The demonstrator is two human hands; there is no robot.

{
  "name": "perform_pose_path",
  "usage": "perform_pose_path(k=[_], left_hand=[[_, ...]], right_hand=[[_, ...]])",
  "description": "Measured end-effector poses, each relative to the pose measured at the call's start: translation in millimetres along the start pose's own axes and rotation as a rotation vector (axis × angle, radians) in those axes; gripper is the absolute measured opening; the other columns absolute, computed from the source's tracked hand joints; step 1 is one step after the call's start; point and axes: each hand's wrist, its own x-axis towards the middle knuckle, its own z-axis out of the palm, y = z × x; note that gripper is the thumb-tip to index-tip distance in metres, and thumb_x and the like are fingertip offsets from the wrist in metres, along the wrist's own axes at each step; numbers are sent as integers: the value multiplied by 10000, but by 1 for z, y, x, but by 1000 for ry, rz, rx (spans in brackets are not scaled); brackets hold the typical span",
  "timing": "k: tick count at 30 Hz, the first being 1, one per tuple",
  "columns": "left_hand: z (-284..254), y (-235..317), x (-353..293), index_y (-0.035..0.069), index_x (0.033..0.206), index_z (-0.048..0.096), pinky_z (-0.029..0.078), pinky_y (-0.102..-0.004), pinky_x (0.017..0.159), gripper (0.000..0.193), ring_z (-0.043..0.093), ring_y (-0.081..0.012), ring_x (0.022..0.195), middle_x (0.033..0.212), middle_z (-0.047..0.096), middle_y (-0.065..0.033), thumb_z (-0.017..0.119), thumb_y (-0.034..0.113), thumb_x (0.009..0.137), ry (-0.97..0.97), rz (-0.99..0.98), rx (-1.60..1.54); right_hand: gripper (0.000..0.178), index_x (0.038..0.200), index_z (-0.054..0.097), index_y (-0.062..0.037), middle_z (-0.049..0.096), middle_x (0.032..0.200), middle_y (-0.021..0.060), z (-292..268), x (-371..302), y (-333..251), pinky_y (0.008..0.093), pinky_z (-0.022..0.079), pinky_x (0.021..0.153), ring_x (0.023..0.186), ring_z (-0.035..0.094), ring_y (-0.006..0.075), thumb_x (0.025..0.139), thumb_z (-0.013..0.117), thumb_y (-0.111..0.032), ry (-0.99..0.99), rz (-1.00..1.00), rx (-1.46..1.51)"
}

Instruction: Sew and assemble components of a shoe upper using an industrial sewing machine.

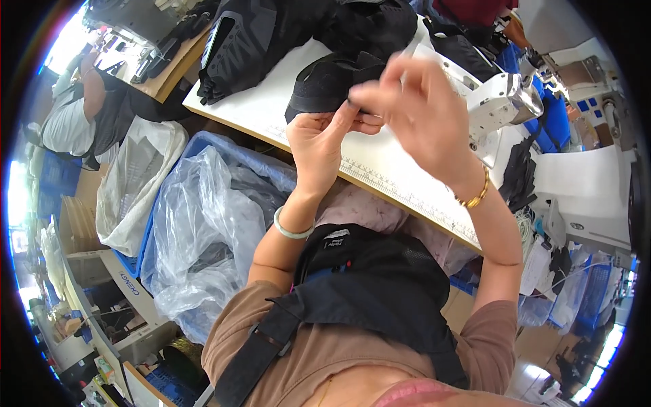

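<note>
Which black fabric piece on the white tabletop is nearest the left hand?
The curved black fabric band just beyond the left hand. The grey-patterned black fabric piece to its left and plain black fabric behind lie farther.

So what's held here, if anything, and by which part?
Left hand seems to pinch the black fabric by its near edge; right hand is blurred, so its hold can't be told.
</note>
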Motion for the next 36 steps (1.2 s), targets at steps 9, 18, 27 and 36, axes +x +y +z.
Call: perform_pose_path(k=[9,18,27,36], left_hand=[[-10,-15,-4,-74,867,668,386,-156,531,124,493,-19,625,726,623,-4,611,36,865,61,65,54],[-14,-13,-8,-79,904,657,443,-170,593,123,551,-49,674,766,646,-36,600,23,867,28,32,-8],[-4,10,-11,-131,821,623,536,-283,636,292,659,-225,662,774,662,-207,492,105,932,-159,-136,32],[2,17,-6,-140,914,598,536,-320,689,353,668,-302,732,820,642,-247,398,148,960,-193,-93,-122]], right_hand=[[267,960,653,-96,517,872,-60,-1,-26,-6,176,438,540,683,503,64,695,643,-118,-154,-451,-395],[304,980,644,-94,512,873,-52,1,-26,-6,172,428,539,693,497,64,677,641,-111,-170,-490,-374],[124,925,662,-70,592,844,-14,5,-7,-4,191,333,461,540,413,44,818,667,-133,53,375,280],[198,846,624,-15,507,651,-31,-14,-3,5,200,291,475,548,349,25,862,640,-212,-191,684,517]])
